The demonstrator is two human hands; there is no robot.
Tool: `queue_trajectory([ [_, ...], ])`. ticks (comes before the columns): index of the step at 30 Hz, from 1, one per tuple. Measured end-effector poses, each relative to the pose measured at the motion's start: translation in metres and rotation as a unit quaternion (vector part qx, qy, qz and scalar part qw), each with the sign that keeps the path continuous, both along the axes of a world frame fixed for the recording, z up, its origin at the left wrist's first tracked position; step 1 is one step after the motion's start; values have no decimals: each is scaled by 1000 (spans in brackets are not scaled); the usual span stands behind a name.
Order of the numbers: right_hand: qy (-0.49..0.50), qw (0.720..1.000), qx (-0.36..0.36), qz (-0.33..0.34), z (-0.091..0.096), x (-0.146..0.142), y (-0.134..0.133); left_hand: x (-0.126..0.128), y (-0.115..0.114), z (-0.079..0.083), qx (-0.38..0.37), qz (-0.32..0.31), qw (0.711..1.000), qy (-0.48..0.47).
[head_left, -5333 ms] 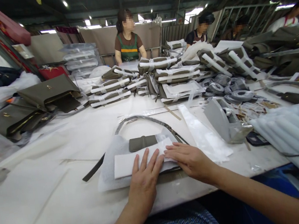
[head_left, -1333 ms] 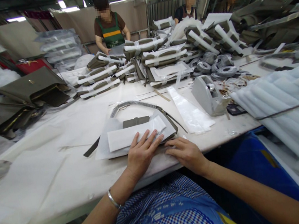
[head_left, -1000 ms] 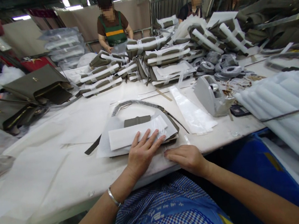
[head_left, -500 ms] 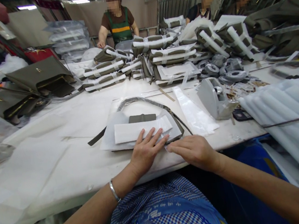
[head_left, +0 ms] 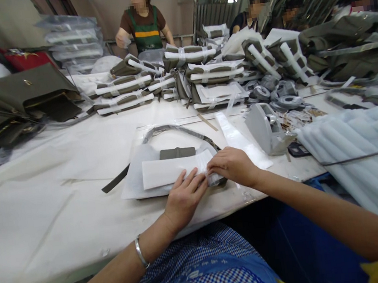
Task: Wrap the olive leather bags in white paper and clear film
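An olive handbag (head_left: 177,153) lies flat in front of me, mostly covered by a thin white sheet (head_left: 130,183). Its wrapped handle (head_left: 173,127) arches away from me, and a loose strap end sticks out to the left. Across the sheet rests a white foam strip (head_left: 163,172). My left hand (head_left: 184,199) is spread flat, fingertips on the strip's lower right edge. Closed in a pinch, my right hand (head_left: 235,165) is at the strip's right end, on what looks like clear tape (head_left: 212,178). Its fingers partly hide the tape.
A grey tape dispenser (head_left: 263,128) stands to the right, beside shiny white film (head_left: 240,140). Bundled foam sheets (head_left: 357,139) lie farther right. Several wrapped bags (head_left: 215,71) are stacked at the back. A co-worker (head_left: 143,23) stands across the table; unwrapped bags (head_left: 28,97) are at left.
My right hand has moved up and slightly left, from the table edge onto the foam strip's right end. My left hand stays on the strip, shifted slightly down. The view has turned slightly.
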State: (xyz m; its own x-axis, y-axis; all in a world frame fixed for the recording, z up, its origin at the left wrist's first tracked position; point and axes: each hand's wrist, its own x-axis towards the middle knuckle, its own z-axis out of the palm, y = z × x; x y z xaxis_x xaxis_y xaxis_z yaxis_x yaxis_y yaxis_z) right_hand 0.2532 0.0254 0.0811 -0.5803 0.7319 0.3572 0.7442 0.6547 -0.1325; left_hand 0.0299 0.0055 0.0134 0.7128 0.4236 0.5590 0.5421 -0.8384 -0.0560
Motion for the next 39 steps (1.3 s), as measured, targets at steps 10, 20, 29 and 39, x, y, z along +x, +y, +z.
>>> queue_trajectory([
  [10,29,986,-160,38,-8,-5,28,0,1,-1,-7,-1,1000,-19],
  [20,46,953,-299,3,-1,-8,44,-2,4,-1,26,-18,999,-13],
  [29,139,966,-216,-39,-15,-8,30,1,4,-5,21,4,1000,-10],
  [39,268,935,-30,-232,7,84,-12,4,4,8,63,1,998,-11],
])
